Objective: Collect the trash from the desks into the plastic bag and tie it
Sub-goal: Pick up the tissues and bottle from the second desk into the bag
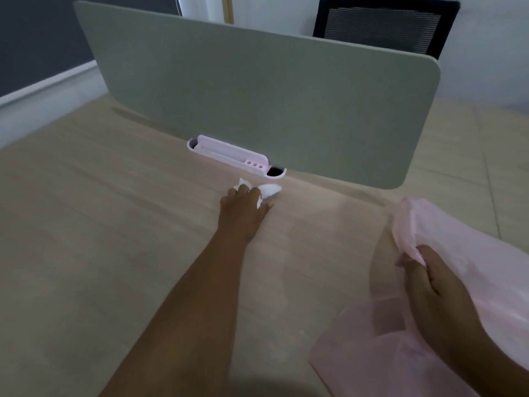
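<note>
Crumpled white tissue paper (270, 189) lies on the light wooden desk (114, 239), just in front of the divider. My left hand (243, 209) reaches far forward and its fingers close over the tissue, with white bits showing on both sides of the fingers. A thin pink plastic bag (469, 262) hangs at the right, over the desk's near right corner. My right hand (432, 287) grips the bag's bunched upper edge. What the bag holds inside is hidden.
A grey-green divider panel (257, 96) stands across the desk. A pale pink cable-port tray (234, 156) sits at its base, right behind the tissue. A black mesh chair (383, 27) stands beyond the divider. Tiled floor (501, 167) shows at the right.
</note>
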